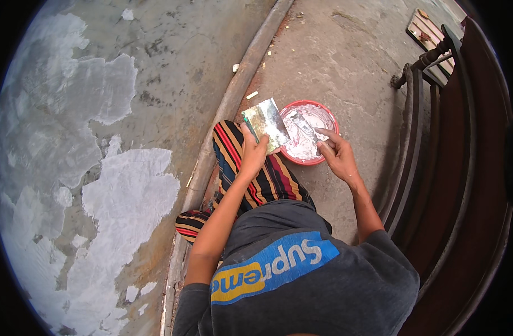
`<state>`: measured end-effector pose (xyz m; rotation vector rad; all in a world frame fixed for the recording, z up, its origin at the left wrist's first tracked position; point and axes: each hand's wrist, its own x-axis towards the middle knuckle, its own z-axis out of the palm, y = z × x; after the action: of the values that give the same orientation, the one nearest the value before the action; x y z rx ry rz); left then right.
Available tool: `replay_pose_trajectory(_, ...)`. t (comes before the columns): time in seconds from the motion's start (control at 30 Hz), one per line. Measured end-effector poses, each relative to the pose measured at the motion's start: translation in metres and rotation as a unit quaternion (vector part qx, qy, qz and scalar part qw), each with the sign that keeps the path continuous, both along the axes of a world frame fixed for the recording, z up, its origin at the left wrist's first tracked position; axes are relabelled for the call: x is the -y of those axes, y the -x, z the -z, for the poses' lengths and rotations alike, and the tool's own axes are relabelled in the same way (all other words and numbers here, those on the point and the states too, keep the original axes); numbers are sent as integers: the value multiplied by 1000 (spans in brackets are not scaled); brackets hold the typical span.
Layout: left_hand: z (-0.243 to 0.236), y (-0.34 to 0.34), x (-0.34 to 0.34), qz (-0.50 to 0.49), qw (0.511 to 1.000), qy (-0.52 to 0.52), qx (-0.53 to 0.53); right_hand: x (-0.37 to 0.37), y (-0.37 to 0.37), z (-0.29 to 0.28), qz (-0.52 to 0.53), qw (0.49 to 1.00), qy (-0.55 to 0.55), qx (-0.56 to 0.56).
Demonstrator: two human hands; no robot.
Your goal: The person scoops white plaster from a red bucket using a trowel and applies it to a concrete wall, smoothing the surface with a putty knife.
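Note:
My left hand (254, 150) is closed on the near edge of a shiny rectangular metal plate (267, 122) with a green strip along one side. The plate is tilted, beside and partly over the left rim of a red tub (336, 120). White paste (301, 147) is smeared over the tub's bottom and inner wall. My right hand (339, 157) reaches over the tub's right rim. Its fingers are closed around the handle of a putty knife (305, 126), whose blade points into the tub, at the paste. The handle is mostly hidden by my fingers.
To the left, a grey wall (113, 185) bears white paste patches. A raised ledge (203, 162) runs along its foot. On the right stands a dark wooden bench (458, 168); a slatted panel (432, 39) lies beyond it. Small white chunks (252, 95) lie near the ledge on the concrete floor (346, 61).

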<state>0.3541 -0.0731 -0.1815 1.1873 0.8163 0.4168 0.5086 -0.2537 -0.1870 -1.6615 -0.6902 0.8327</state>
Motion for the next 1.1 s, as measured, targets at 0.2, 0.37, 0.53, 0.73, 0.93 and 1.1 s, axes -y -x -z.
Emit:
replay_pose_trajectory(0.2,41,3,6,4,997,-75,-2,-12,17,-9,26,995,17,91)
replay_pose_trajectory(0.37,55,1,7,-14,995,-100,-18,-19,27,-3,27,998,-9,57)
replay_pose_trajectory(0.53,49,1,10,11,993,-118,-30,-24,30,5,21,998,-31,49)
replay_pose_trajectory(0.73,17,3,18,31,974,-212,-71,-29,29,8,22,998,-50,34)
replay_pose_trajectory(0.93,14,11,12,107,965,-181,-159,-36,24,10,40,996,-75,23)
replay_pose_trajectory(1.1,57,16,10,84,986,-137,-39,-28,14,0,52,996,-55,-47)
